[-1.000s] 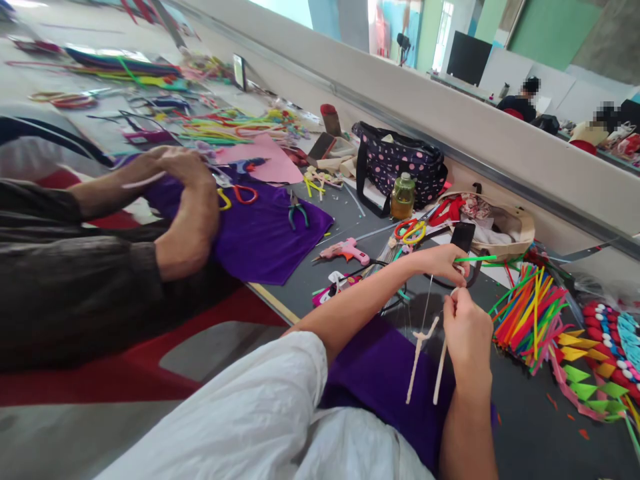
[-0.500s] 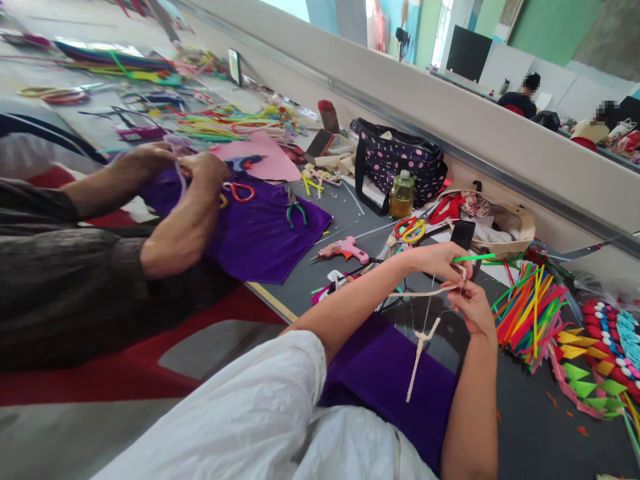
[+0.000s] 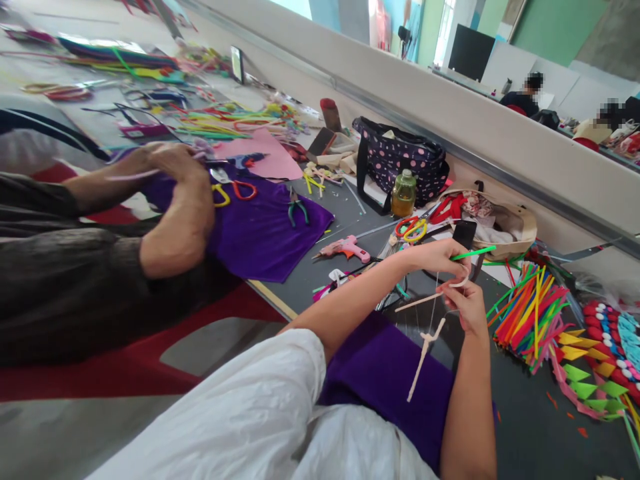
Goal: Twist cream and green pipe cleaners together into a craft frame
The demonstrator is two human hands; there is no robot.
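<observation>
In the head view, right of centre, the left hand (image 3: 445, 259) pinches a green stem (image 3: 477, 253). Just below, the right hand (image 3: 467, 305), fingers closed, grips a bent cream strip (image 3: 418, 303). A twisted cream piece (image 3: 419, 367) hangs lower, before purple cloth (image 3: 373, 363).

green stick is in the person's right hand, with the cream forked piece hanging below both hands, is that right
Not quite: the green stick is in the left hand, not the right hand, as the head view shows. The cream forked piece does hang below both hands.
</observation>
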